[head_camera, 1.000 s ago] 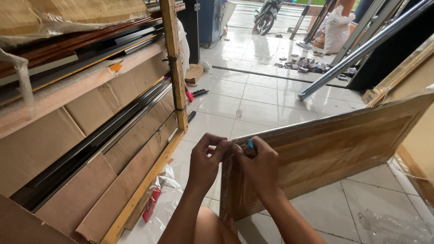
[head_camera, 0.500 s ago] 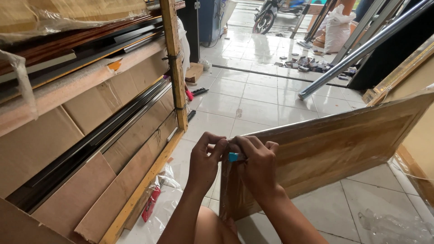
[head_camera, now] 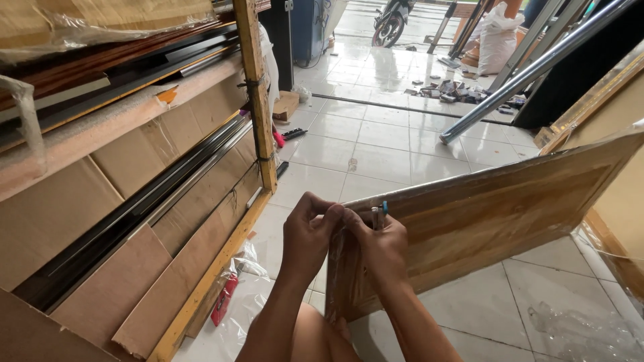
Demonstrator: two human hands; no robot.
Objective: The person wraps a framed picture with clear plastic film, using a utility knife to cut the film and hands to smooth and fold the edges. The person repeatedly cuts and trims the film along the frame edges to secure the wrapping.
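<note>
A wooden panel (head_camera: 483, 214) is stood on the floor (head_camera: 376, 144), right of a rack (head_camera: 255, 100); boards (head_camera: 121, 201) are stacked in the rack.

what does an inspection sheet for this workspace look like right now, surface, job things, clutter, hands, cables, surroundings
surface: glossy white tiled floor, reflecting light.
job's things: long brown wooden panel wrapped in clear plastic film, standing on edge; small blue-tipped tool at its top corner.
clutter: red-handled tool and crumpled clear plastic sheet on the floor; small cardboard box.
grippers: left hand pinches the film at the panel's corner; right hand holds the blue-tipped tool there.
cables: nothing seen.
surroundings: yellow-framed rack of cardboard-wrapped lengths on the left; leaning grey metal pole; parked motorbike; white sack.
</note>
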